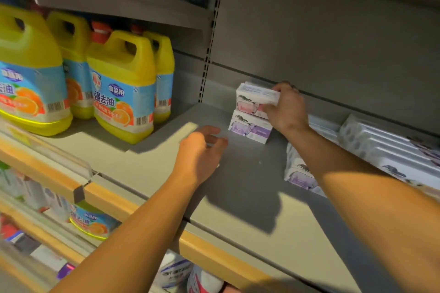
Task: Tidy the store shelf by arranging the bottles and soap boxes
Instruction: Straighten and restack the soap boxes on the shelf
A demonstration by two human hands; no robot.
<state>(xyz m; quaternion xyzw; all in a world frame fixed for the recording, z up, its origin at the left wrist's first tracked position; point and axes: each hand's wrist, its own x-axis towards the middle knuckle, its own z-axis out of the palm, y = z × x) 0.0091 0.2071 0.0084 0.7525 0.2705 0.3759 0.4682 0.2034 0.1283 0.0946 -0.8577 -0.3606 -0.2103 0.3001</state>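
Deep on the grey shelf (238, 197), my right hand (287, 109) grips a white soap box with a pink picture (252, 100), which sits on top of a white and purple soap box (248, 127). My left hand (201, 154) hovers over the bare shelf in front of this stack, fingers loosely bent, holding nothing. Several yellow detergent bottles (122, 85) with blue and orange labels stand at the left of the shelf. More white soap boxes (390, 150) lie at the right, partly hidden by my right forearm.
A grey shelf above overhangs the bottles. The shelf's front edge carries a wooden strip (214, 259) with a clear price rail. Below it stand more bottles (92, 221) and packages. A slotted upright (209, 50) runs up the grey back panel.
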